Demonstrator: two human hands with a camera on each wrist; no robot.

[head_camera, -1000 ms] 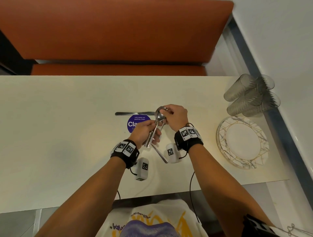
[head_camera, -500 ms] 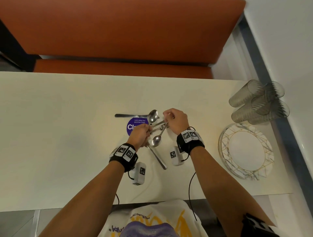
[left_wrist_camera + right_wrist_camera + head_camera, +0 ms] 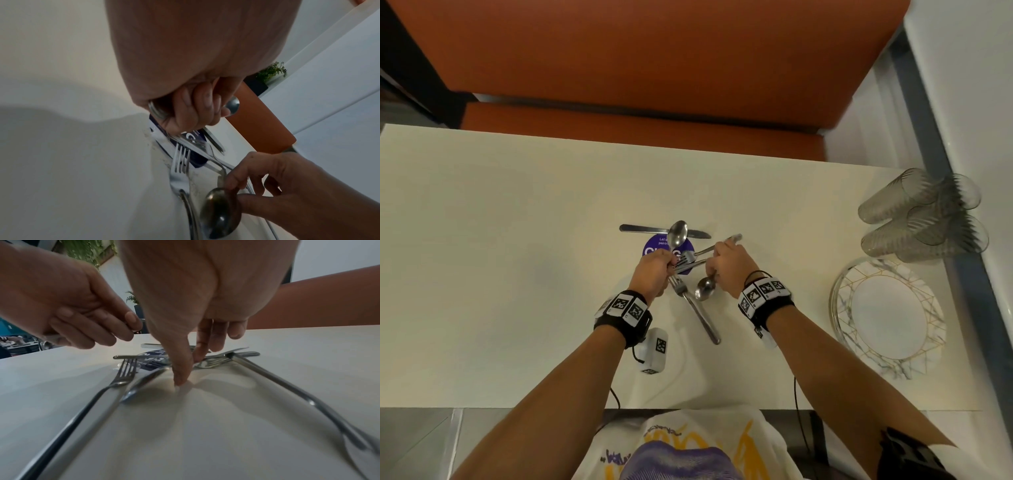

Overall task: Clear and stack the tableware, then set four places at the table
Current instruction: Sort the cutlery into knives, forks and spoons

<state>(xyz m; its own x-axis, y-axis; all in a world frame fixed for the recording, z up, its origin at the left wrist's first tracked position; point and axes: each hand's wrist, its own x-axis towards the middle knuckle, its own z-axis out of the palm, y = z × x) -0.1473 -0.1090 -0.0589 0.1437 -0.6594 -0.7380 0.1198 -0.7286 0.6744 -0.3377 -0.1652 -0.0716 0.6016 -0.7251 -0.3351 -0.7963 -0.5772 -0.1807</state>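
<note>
On the table (image 3: 517, 274), left hand (image 3: 652, 270) gripping a spoon (image 3: 677, 233), right hand (image 3: 731, 267) fingers (image 3: 202, 340) pinching cutlery handles (image 3: 709, 251).

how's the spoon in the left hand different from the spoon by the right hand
The spoon in the left hand is lifted, bowl raised over the knife; the spoon by the right hand lies low on the table. The left hand grips the first by its handle; the right hand has fingers at the second's neck. The first's bowl points away from the person, the second's toward them. Both are plain silver metal.
</note>
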